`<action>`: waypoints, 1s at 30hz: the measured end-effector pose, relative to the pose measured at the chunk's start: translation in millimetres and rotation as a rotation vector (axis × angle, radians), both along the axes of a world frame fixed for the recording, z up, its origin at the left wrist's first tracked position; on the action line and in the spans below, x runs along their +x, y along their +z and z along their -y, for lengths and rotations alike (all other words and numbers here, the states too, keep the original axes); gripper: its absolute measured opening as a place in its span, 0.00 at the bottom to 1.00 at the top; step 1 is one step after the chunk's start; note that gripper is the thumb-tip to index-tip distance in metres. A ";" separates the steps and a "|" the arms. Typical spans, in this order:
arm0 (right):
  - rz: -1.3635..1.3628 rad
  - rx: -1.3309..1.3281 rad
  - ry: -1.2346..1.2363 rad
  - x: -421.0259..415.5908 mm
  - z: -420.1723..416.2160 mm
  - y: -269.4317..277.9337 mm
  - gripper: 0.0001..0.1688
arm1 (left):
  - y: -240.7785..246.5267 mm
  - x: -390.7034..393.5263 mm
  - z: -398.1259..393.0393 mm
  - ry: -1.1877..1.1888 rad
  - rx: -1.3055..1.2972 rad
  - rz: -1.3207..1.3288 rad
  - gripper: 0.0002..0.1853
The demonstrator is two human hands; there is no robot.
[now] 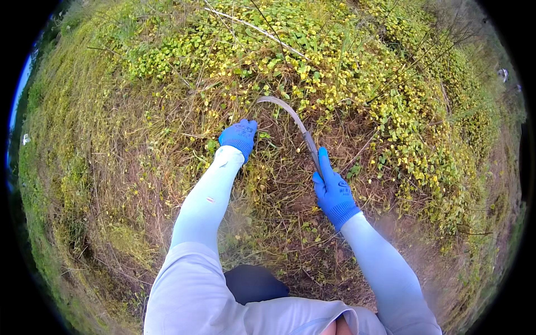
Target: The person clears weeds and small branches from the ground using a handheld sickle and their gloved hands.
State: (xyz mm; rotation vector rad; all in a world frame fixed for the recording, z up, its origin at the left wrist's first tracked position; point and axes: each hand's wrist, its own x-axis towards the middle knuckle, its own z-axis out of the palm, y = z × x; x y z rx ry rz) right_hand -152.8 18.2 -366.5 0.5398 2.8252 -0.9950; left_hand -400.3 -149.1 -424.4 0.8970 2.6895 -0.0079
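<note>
My right hand (336, 190), in a blue knit work glove, grips the dark handle of a sickle (296, 119). Its thumb and fingers wrap the handle, and one finger lies extended along it. The curved metal blade arcs up and to the left, with its tip just above and right of my left hand (239, 135). That hand wears a matching blue glove and sits low among dry stems and leaves, back of the hand upward. Its fingertips are hidden beneath it, so I cannot tell whether they hold stems. Leafy yellow-green weeds (276, 63) grow just beyond the blade.
Cut or flattened stems and bare brown soil (299, 201) lie between my arms. A long pale dry stalk (259, 30) slants across the weeds ahead. Thin bare twigs (412, 69) rise at the upper right. My dark-clad leg (255, 284) is below.
</note>
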 end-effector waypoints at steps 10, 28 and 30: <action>0.254 -0.205 0.045 100.2 5.4 -22.3 0.41 | -15.6 45.8 84.5 0.064 -0.075 0.199 0.25; 0.245 -0.033 0.045 -11.9 28.9 -0.2 0.42 | -16.8 -50.2 18.0 0.317 0.189 0.060 0.28; 0.252 -0.081 0.052 -9.4 30.4 7.8 0.42 | -19.5 -49.4 27.2 0.337 0.173 0.104 0.27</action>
